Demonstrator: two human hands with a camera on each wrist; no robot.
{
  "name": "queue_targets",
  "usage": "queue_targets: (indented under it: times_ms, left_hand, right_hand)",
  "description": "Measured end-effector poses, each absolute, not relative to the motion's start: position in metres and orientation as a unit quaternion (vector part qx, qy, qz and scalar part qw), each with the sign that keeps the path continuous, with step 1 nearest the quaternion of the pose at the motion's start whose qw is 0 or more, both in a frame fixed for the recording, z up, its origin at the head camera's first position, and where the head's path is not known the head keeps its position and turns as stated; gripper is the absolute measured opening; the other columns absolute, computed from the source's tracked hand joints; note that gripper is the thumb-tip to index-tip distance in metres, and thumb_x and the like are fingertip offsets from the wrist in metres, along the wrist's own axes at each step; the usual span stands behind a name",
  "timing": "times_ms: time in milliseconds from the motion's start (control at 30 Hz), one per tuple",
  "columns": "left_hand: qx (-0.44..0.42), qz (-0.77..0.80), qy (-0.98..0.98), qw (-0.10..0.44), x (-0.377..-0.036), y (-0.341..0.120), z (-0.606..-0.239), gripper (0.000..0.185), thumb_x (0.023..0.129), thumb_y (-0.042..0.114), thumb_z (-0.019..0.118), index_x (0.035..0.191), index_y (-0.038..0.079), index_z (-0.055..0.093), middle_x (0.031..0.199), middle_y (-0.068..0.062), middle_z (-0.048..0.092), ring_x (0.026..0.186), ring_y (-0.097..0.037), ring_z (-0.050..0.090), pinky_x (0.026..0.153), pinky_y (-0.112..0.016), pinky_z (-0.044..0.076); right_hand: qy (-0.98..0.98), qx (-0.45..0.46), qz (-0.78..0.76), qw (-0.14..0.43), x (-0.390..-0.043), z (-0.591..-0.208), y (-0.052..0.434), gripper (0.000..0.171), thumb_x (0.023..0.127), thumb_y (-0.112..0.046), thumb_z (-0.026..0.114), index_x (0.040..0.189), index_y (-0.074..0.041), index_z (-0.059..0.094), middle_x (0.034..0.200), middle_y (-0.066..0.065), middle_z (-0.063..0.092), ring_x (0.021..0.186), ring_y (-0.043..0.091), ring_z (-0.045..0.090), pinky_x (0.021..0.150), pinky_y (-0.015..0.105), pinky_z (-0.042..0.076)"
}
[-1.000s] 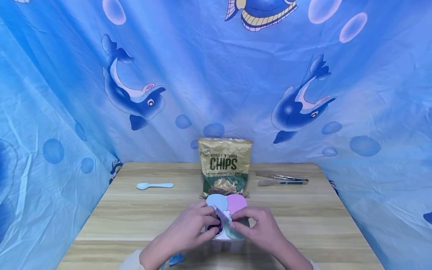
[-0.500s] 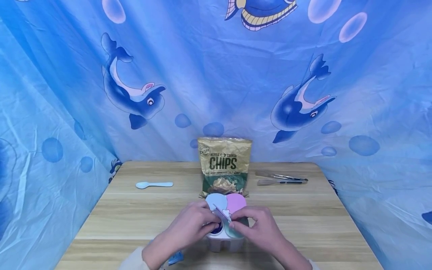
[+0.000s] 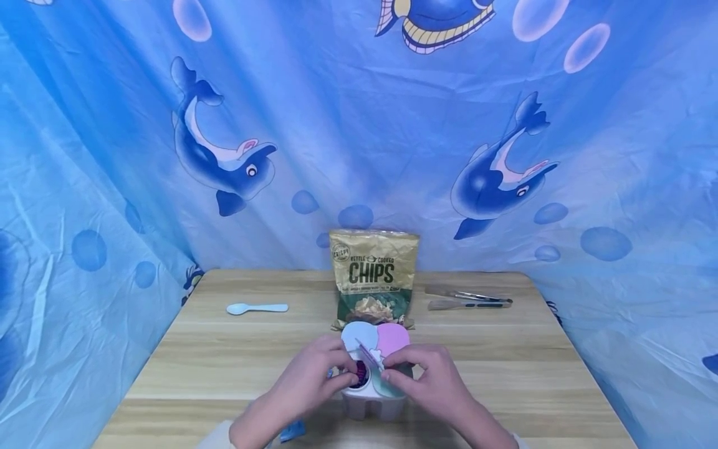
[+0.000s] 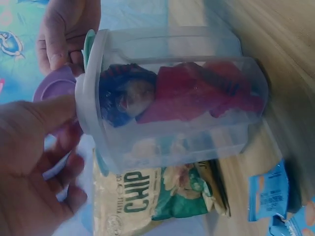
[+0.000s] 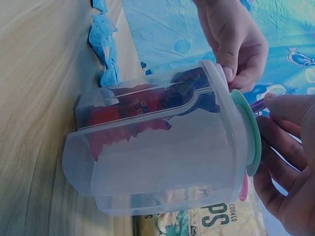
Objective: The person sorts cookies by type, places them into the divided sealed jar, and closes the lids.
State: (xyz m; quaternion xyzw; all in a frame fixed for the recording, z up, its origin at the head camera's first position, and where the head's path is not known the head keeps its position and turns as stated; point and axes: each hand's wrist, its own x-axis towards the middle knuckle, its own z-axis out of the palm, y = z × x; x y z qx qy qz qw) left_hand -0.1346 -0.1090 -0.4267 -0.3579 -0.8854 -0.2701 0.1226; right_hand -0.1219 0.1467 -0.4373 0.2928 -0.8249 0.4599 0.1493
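A clear container [image 4: 167, 142] with four round lids stands at the middle front. Red and dark blue wrapped packets [image 4: 187, 93] fill one of its compartments; the top one [image 3: 361, 373] shows at the opening. That compartment's purple lid [image 4: 55, 87] is tilted up, its edge pinched between thumb and finger of my right hand [image 3: 429, 377]. My left hand [image 3: 314, 374] is at the opening's left side, thumb and forefinger right at the rim and packets, other fingers loosely bent. Blue [image 3: 359, 333], pink [image 3: 394, 337] and green [image 5: 250, 130] lids lie down over the other compartments.
A bag of chips [image 3: 373, 274] stands directly behind the container. Blue wrapped packets [image 4: 269, 191] lie at the front left, partly hidden by my left arm. A light blue spoon [image 3: 258, 308] lies back left, tongs [image 3: 471, 300] back right.
My left fingers moved down over the opening, then drew back slightly left, uncovering the reddish top packet. My right hand keeps the purple lid raised in nearly the same place.
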Motion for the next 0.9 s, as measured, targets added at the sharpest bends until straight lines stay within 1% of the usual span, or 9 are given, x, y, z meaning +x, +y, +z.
queue_targets:
  times_ms: [133,200,267,333,400,533,667,800,900]
  left_hand:
    - [-0.268,-0.290,-0.915,0.081,-0.135,-0.105,-0.423,0.028,0.080,0.023,0.084,0.076,0.026,0.057,0.079,0.016,0.050,0.074,-0.003,0.046,0.064,-0.020,0.042]
    - [-0.248,-0.294,-0.921,0.069,-0.136,-0.104,-0.422,0.029,0.078,0.022,0.083,0.076,0.026,0.055,0.078,0.015,0.049,0.074,-0.003,0.045,0.064,-0.020,0.041]
    - [-0.243,-0.300,-0.921,0.061,-0.137,-0.103,-0.423,0.026,0.078,0.021,0.082,0.076,0.026,0.056,0.079,0.015,0.051,0.074,-0.004,0.048,0.065,-0.021,0.043]
    - [-0.243,-0.309,-0.918,0.054,-0.137,-0.104,-0.424,0.024,0.080,0.022,0.082,0.077,0.027,0.059,0.081,0.014,0.055,0.077,-0.004,0.051,0.068,-0.021,0.046]
    - [-0.242,-0.324,-0.913,0.046,-0.136,-0.107,-0.424,0.020,0.083,0.023,0.080,0.080,0.028,0.062,0.083,0.015,0.057,0.078,-0.004,0.055,0.070,-0.022,0.049]
    - [-0.219,-0.348,-0.911,0.029,-0.136,-0.114,-0.419,0.012,0.090,0.028,0.076,0.086,0.031,0.065,0.086,0.019,0.061,0.082,-0.004,0.060,0.071,-0.023,0.051]
    - [-0.188,-0.364,-0.912,0.030,-0.136,-0.119,-0.409,0.004,0.095,0.031,0.073,0.095,0.029,0.070,0.089,0.020,0.064,0.085,-0.002,0.062,0.070,-0.024,0.053]
    - [-0.177,-0.386,-0.904,0.044,-0.137,-0.118,-0.400,0.010,0.097,0.031,0.071,0.104,0.025,0.073,0.094,0.020,0.067,0.087,-0.001,0.063,0.073,-0.024,0.055]
    - [-0.185,-0.399,-0.897,0.051,-0.137,-0.115,-0.395,0.016,0.098,0.035,0.071,0.108,0.023,0.074,0.097,0.019,0.068,0.089,-0.002,0.063,0.074,-0.023,0.055]
  right_hand:
    - [-0.828,0.288,0.457,0.149,-0.122,-0.437,0.146,0.014,0.084,-0.022,0.086,0.096,-0.027,0.080,0.090,-0.016,0.076,0.078,0.001,0.066,0.065,0.025,0.056]
    - [-0.827,0.289,0.457,0.152,-0.122,-0.437,0.146,0.014,0.083,-0.021,0.087,0.095,-0.026,0.080,0.090,-0.015,0.076,0.076,0.000,0.065,0.064,0.025,0.056]
    - [-0.826,0.291,0.458,0.154,-0.122,-0.438,0.146,0.015,0.083,-0.019,0.087,0.095,-0.026,0.080,0.089,-0.014,0.076,0.075,0.000,0.063,0.064,0.025,0.056]
    - [-0.824,0.294,0.458,0.157,-0.122,-0.438,0.145,0.016,0.083,-0.018,0.087,0.095,-0.025,0.080,0.088,-0.013,0.076,0.075,-0.001,0.063,0.064,0.025,0.056]
    - [-0.822,0.295,0.460,0.159,-0.122,-0.438,0.145,0.017,0.082,-0.018,0.087,0.096,-0.025,0.080,0.088,-0.012,0.077,0.075,-0.001,0.064,0.064,0.025,0.056]
    - [-0.821,0.295,0.462,0.157,-0.122,-0.437,0.146,0.016,0.083,-0.020,0.087,0.097,-0.024,0.080,0.089,-0.013,0.076,0.076,0.000,0.065,0.065,0.025,0.057]
    - [-0.826,0.287,0.464,0.141,-0.122,-0.435,0.146,0.015,0.084,-0.021,0.086,0.097,-0.024,0.080,0.089,-0.014,0.076,0.076,0.000,0.065,0.064,0.025,0.057]
    - [-0.832,0.275,0.464,0.128,-0.122,-0.433,0.147,0.015,0.084,-0.022,0.086,0.097,-0.025,0.081,0.090,-0.015,0.076,0.077,0.000,0.066,0.065,0.025,0.057]
    - [-0.831,0.279,0.463,0.130,-0.122,-0.433,0.147,0.016,0.084,-0.021,0.085,0.099,-0.025,0.081,0.093,-0.014,0.077,0.079,0.001,0.068,0.066,0.025,0.057]
